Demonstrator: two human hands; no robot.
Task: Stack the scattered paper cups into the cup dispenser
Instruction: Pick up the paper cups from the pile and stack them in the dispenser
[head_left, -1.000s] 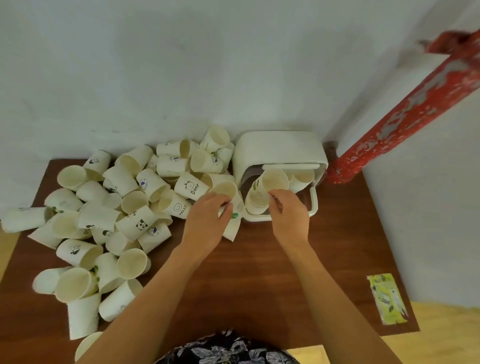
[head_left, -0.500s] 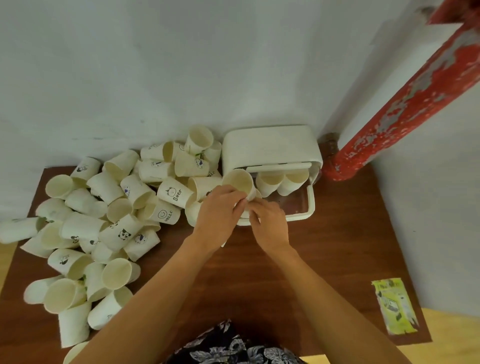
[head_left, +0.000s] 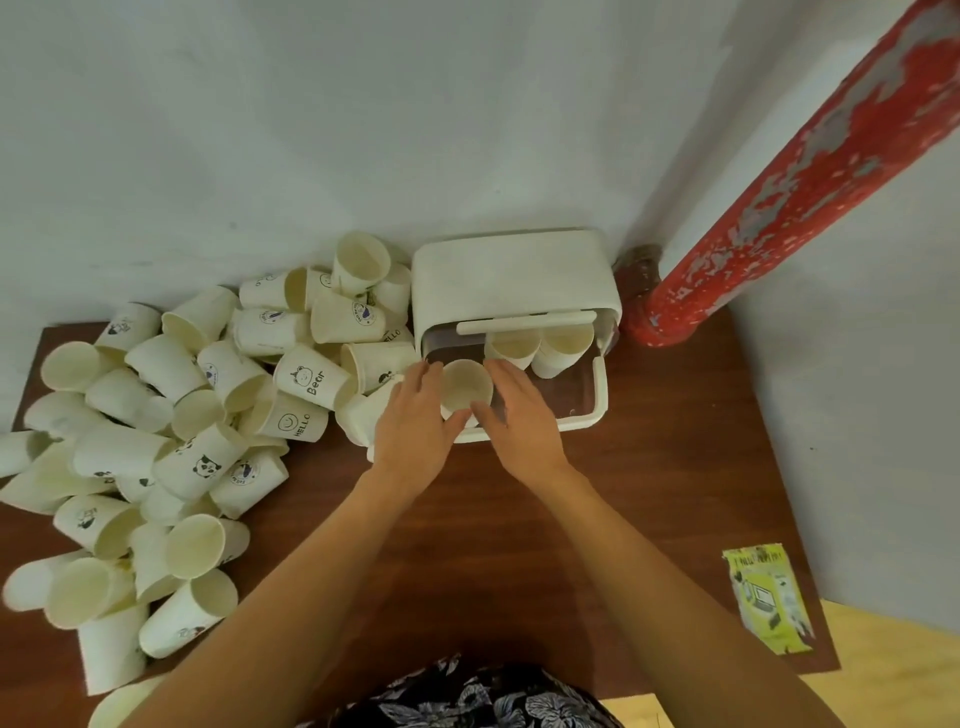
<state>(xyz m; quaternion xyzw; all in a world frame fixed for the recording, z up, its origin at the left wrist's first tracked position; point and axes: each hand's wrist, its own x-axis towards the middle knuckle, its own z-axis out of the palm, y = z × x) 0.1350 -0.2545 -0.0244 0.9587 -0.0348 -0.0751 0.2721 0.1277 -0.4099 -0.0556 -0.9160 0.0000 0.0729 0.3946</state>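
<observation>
Your left hand (head_left: 415, 421) and right hand (head_left: 519, 415) are together grasping a paper cup (head_left: 466, 389) over the brown table (head_left: 649, 493), cup dispenser (head_left: 514, 280) just beyond against the pale wall (head_left: 363, 130).

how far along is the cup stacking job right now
Early on. Done: two cup stacks already sit in the dispenser. In hand: the left hand and right hand flank a cup at the dispenser's left slot; whether it sits on a stack is hidden. Left: a big pile of loose cups covers the table to the left.
</observation>
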